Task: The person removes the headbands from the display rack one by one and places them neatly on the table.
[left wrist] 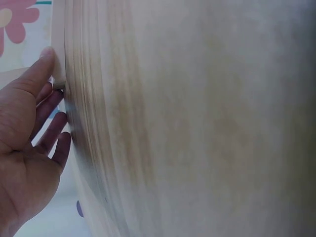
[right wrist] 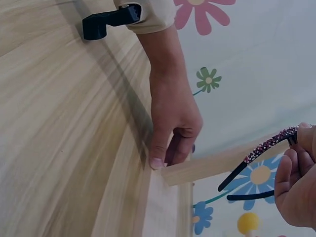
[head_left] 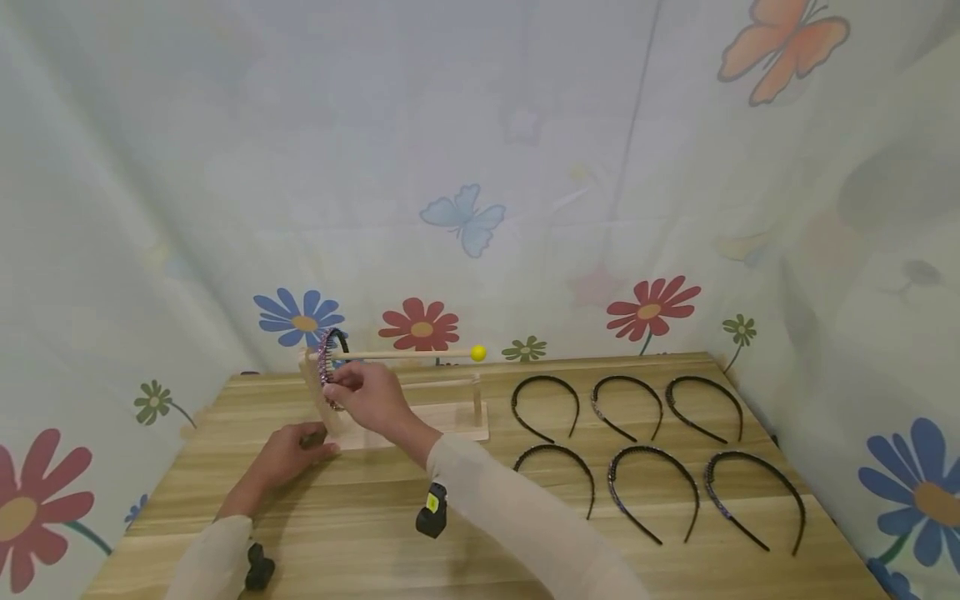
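Note:
A wooden stand point(head_left: 468, 422) with an upright at its left end carries a horizontal rod point(head_left: 405, 354) tipped by a yellow ball point(head_left: 478, 353). Around the rod, close to the upright, is a black headband point(head_left: 325, 354) covered in pinkish beads. My right hand point(head_left: 375, 402) pinches its beaded side between thumb and fingers. In the right wrist view both ends of the headband point(right wrist: 271, 143) point away from that hand point(right wrist: 303, 182). Low at the left, my left hand point(head_left: 288, 454) grips the end of the stand's base point(left wrist: 58, 34), thumb on one face, fingers at the edge.
Two rows of black headbands point(head_left: 654, 450) lie on the wooden table point(head_left: 360, 533) to the right, several with beaded sides. Part of the front-left headband point(head_left: 573, 452) is hidden by my right sleeve. A flower-printed cloth point(head_left: 360, 167) hangs behind the table.

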### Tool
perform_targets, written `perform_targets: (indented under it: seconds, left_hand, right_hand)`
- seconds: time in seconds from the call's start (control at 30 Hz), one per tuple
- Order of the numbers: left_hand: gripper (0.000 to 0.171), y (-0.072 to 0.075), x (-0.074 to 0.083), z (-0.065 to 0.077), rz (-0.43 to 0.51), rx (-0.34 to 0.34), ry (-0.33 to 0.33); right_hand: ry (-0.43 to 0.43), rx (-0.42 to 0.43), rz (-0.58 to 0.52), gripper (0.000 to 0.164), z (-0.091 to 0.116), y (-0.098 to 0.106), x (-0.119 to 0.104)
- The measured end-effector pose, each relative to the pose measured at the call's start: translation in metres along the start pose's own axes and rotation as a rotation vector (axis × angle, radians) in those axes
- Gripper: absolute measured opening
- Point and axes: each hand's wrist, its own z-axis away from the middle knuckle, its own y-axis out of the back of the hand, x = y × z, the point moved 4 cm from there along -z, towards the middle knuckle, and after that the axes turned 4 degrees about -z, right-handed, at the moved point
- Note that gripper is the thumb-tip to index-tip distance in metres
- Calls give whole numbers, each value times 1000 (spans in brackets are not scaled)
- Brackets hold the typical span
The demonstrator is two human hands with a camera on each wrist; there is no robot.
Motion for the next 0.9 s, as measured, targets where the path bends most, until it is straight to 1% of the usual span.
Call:
perform_targets:
  seconds: [0.07,0.2,0.37,0.63,0.73,0.9]
  left_hand:
    - [49,0,1,0,2,3,-4]
    - [47,1,3,2,0,17,-21]
    - [48,1,4,2,1,17,-21]
    - [53,0,4,2,-1,-6,5]
    - [55,0,2,1,1,-14,19]
    - [55,-1,1,1,-1,-18,21]
  right_hand:
    - [5,7,-9,14,0,6,-3]
    - [18,14,-38,14,0,16,-8]
    - [52,17,-37,14,1,28,-12]
    - [38,27,-57,14,4,45,-15]
    - [15,33,-68,14,6,50,-15]
    - [-14,45,-78,15,11,60,-16]
